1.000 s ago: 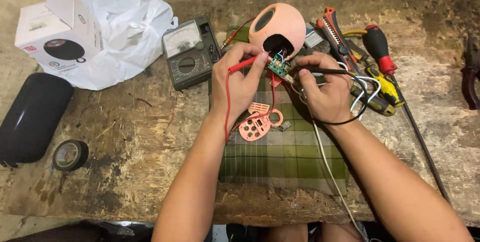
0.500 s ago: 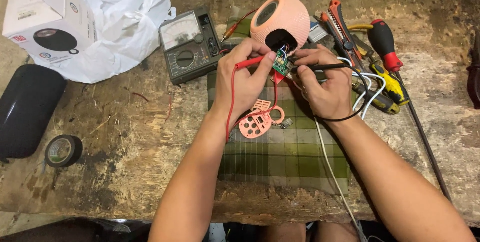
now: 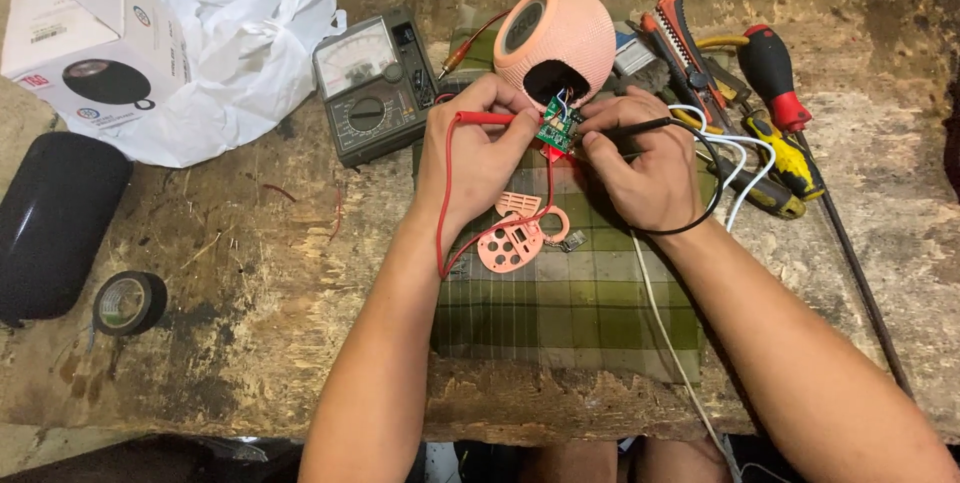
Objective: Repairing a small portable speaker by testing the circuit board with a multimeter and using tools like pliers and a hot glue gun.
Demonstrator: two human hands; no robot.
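My left hand [image 3: 478,148] grips a red test probe [image 3: 488,118] whose tip touches a small green circuit board [image 3: 558,129]. My right hand [image 3: 645,163] grips a black test probe [image 3: 640,127], its tip also on that board. The board hangs on thin wires out of a round pink speaker shell [image 3: 556,38] that lies open side toward me. A red lead [image 3: 441,213] loops down past my left wrist. Pink plastic speaker parts [image 3: 515,240] lie on the green checked cloth [image 3: 570,303] below my hands.
An analog multimeter [image 3: 372,83] sits left of the speaker. A white box [image 3: 85,48] and white plastic bag [image 3: 230,33] are at the back left, a black oblong case [image 3: 52,218] and a tape roll [image 3: 128,301] at the left. Screwdrivers [image 3: 775,78] and pliers [image 3: 690,38] lie right.
The view has shifted so everything sits a little lower and farther left in the frame. Both hands stay on the circuit board with their probes; their grips look the same.
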